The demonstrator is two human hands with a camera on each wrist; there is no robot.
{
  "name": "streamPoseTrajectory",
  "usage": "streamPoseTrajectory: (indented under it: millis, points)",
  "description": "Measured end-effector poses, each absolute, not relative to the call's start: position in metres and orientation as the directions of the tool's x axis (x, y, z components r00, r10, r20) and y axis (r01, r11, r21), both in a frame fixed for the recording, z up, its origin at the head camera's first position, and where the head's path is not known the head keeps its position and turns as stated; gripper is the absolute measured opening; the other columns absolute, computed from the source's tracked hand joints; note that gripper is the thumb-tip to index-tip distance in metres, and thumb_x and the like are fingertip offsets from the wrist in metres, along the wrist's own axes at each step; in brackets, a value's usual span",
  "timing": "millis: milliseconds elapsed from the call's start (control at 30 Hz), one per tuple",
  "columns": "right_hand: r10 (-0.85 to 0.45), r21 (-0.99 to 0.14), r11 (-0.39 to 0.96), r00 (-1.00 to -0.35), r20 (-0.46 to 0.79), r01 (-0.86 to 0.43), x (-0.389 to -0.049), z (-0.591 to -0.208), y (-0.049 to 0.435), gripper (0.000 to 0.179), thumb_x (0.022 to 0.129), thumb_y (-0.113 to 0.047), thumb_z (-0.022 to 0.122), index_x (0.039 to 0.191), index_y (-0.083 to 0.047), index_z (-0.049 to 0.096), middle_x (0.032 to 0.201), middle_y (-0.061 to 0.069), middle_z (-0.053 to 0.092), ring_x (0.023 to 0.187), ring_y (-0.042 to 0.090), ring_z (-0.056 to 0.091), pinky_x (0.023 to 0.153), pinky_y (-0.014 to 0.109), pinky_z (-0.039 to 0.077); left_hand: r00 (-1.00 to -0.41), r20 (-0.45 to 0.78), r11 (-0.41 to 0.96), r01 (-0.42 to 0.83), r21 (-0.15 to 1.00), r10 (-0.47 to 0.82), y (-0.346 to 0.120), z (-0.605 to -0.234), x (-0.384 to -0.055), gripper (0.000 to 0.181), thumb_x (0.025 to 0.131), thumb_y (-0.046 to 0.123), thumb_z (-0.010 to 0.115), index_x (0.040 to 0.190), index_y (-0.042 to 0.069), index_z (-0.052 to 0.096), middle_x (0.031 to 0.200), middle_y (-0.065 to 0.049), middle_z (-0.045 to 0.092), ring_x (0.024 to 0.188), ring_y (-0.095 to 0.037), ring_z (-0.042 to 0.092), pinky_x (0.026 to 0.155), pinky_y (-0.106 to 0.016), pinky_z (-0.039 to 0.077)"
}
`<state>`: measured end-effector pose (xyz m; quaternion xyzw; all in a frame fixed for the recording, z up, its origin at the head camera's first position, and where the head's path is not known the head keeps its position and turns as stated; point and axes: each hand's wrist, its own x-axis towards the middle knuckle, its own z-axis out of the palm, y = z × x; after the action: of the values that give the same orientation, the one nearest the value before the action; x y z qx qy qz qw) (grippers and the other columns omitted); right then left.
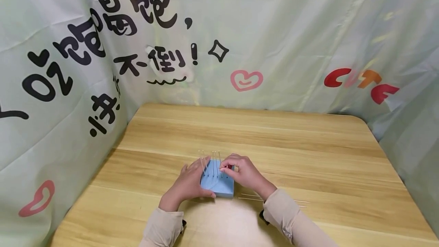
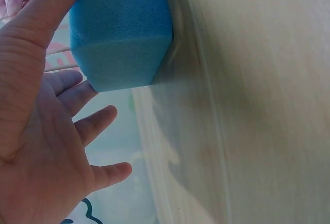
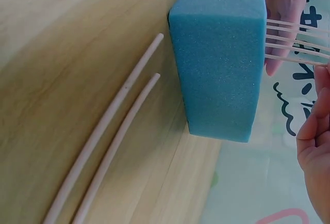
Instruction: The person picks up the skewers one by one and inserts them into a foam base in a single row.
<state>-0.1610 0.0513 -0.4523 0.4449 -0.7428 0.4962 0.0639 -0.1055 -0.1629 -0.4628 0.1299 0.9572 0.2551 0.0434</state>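
Observation:
A blue foam block (image 1: 224, 190) sits on the wooden table with several thin wooden sticks (image 3: 282, 27) standing in its top. My left hand (image 1: 193, 182) grips the block from the left, thumb at its near edge and fingers along the far side. In the left wrist view, the ring and little fingers spread away from the foam (image 2: 122, 15). Over the block's right part, my right hand (image 1: 245, 171) pinches a stick (image 3: 291, 59) between thumb and index finger. That stick's lower end meets the row of small dark holes in the block's top.
Several loose wooden sticks (image 3: 105, 116) lie on the table (image 1: 291, 151) right of the block, partly under the right forearm. A printed fabric curtain (image 1: 281, 41) stands behind the table and along both sides.

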Motion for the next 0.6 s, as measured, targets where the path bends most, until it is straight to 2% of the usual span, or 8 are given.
streamPoseTrajectory:
  millis: [167,333,600]
  points:
    - [-0.571,-0.771,0.140,-0.686,0.450,-0.622,-0.158,-0.449,0.058,0.008,0.083,-0.008,0.071,0.091,-0.004,0.073,0.085,-0.003,0.068,0.076,0.008,0.056,0.067,0.023,0.051,-0.962,-0.020,0.838,0.226,0.496,0.271,-0.162,-0.463,-0.105,0.118,0.058,0.052,0.085,0.150,0.008,0.025,0.151,-0.013,0.031,0.139,-0.032,0.027,0.107,-0.065,0.015]
    - [-0.517,-0.838,0.187,-0.777,0.360,-0.512,-0.156,-0.442,0.071,0.011,0.084,-0.007,0.070,0.094,-0.003,0.073,0.089,0.000,0.070,0.080,0.008,0.057,0.073,0.027,0.051,-0.963,-0.021,0.841,0.225,0.491,0.270,-0.161,-0.463,-0.105,0.118,0.058,0.052,0.085,0.150,0.008,0.025,0.152,-0.013,0.030,0.139,-0.033,0.026,0.107,-0.064,0.015]
    - [-0.492,-0.828,0.271,-0.810,0.319,-0.491,-0.140,-0.407,0.107,0.010,0.085,0.000,0.066,0.093,-0.001,0.072,0.088,0.009,0.070,0.078,0.005,0.056,0.070,0.029,0.050,-0.968,-0.033,0.847,0.201,0.493,0.249,-0.161,-0.464,-0.104,0.120,0.057,0.051,0.086,0.151,0.011,0.024,0.153,-0.012,0.028,0.140,-0.032,0.024,0.109,-0.063,0.012]
